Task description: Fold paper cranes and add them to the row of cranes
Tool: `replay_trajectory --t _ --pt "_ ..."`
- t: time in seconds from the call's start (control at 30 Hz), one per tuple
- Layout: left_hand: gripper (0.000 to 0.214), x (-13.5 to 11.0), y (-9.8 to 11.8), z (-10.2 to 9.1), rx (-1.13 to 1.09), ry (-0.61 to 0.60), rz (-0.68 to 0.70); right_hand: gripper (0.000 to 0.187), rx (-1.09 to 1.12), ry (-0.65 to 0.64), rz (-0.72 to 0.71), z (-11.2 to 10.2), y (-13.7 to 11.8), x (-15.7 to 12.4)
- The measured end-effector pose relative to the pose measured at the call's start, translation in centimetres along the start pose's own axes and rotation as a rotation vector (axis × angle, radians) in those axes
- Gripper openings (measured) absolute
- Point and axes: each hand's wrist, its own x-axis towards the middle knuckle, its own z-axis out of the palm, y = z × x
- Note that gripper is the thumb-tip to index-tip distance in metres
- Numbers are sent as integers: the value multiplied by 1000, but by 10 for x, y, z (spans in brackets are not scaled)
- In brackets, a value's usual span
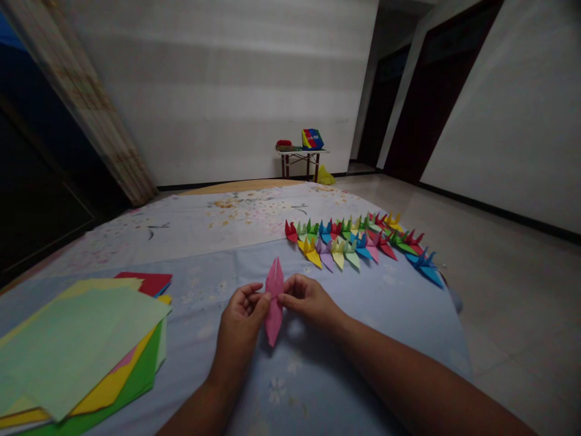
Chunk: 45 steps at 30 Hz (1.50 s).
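Note:
A pink folded paper piece (273, 324), long and diamond-shaped with pointed ends, is held upright just above the cloth in front of me. My left hand (247, 309) pinches its left edge near the middle, thumb on the near face and the other fingers curled. From the opposite side, my right hand (306, 297) grips the middle of the paper between thumb and forefinger. Both thumbs nearly meet at the paper's centre. Beyond my right hand stand several finished paper cranes (338, 251) in many colours, set in rows.
A stack of coloured paper sheets (91, 333) lies at the left, pale green on top. Flowered cloths (190, 266) cover the table, whose right edge drops to a tiled floor (508, 303). Against the far wall, a small table (302, 152) bears a colourful bag (312, 139).

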Motion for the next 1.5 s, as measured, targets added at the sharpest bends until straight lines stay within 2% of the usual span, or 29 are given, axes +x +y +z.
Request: replay_trajectory --t 0.27,0.4,0.47,0.57,0.67,0.77,0.87,1.03,1.2,1.33,1.5 --pt "43 -2 6 1 52 -20 -12 35 -70 53 67 -1 -8 0" --pt "37 -2 2 -2 248 -50 11 25 -207 61 88 -5 -1 1" --pt "28 -2 0 -5 430 -103 85 26 -342 59 87 -9 2 0" --pt "15 -2 -3 -9 784 -192 269 32 -624 48 45 -12 4 -3" --pt "14 -3 -3 -11 1117 -235 464 27 -906 6 -12 -13 1 -5" --pt "17 -7 -3 -9 1317 -244 578 22 -1089 -19 -54 -14 -3 -6" --pt "22 -13 -2 -6 1435 -278 635 20 -1180 -32 -96 -17 -5 -5" --pt "31 -20 -4 -2 1548 -397 595 18 -1243 -87 -116 -23 -5 -3" --pt "34 -21 -3 -1 1541 -404 482 22 -1307 -111 -106 -25 -5 0" --pt "35 -20 -5 -3 1515 -390 511 26 -1335 -139 -103 -26 -6 0" --pt "40 -20 -9 -5 1529 -401 545 31 -1389 -125 -168 -26 -7 -5"
